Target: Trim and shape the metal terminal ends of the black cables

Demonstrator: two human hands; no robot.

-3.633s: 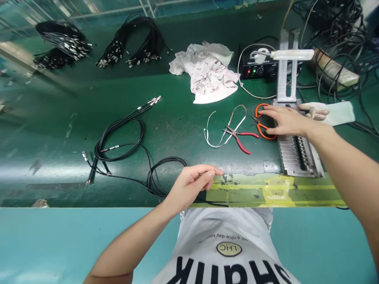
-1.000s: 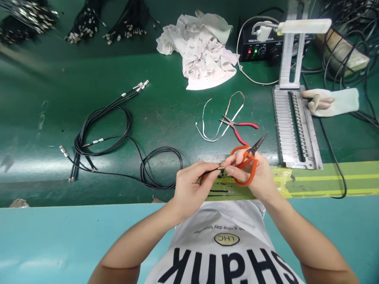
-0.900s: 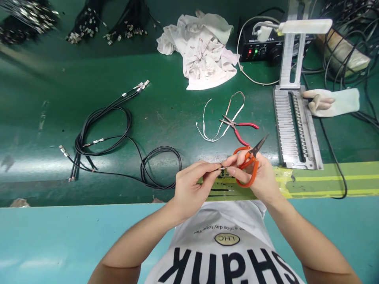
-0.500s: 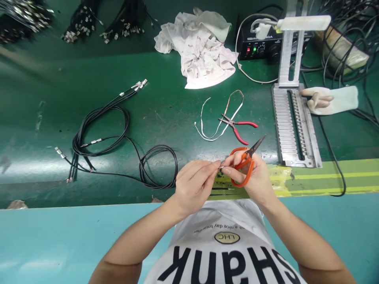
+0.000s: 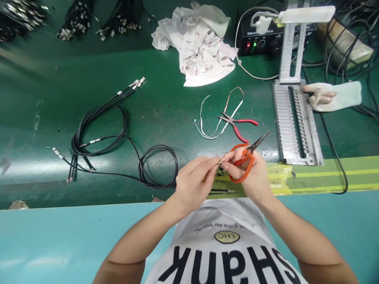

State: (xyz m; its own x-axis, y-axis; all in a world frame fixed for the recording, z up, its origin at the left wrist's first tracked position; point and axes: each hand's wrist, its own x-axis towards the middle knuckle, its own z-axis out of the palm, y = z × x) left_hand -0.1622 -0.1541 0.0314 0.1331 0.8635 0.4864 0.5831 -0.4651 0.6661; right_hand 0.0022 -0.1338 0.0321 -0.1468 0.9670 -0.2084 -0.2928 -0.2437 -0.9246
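Work is in hand and, by appearance, incomplete. The left hand (image 5: 194, 183) has its fingers pressed together at the tips, pinching a small end (image 5: 220, 162); the right hand (image 5: 256, 177) meets it with thumb and forefinger. The small end sits between the two hands, above the near edge of the worktop (image 5: 166, 106), largely covered; its exact condition cannot be told. The same right hand carries the scissors (image 5: 249, 153), blades together and pointing away from the small end, so no cut is under way. The coil (image 5: 175, 161) lies just beside the left hand; whether the small end belongs to it cannot be confirmed. As to what is done: the bundle (image 5: 126, 118), further left, shows silver fittings (image 5: 138, 83) at its upper ends; none can be made out at its lower ends. Left, in this inspector's judgement: the handling of the small end, not yet released. The pliers (image 5: 248, 121) lie open across a white strip (image 5: 209, 137), out of use. The metal rack (image 5: 286, 126) and glove (image 5: 346, 96) at right are untouched.
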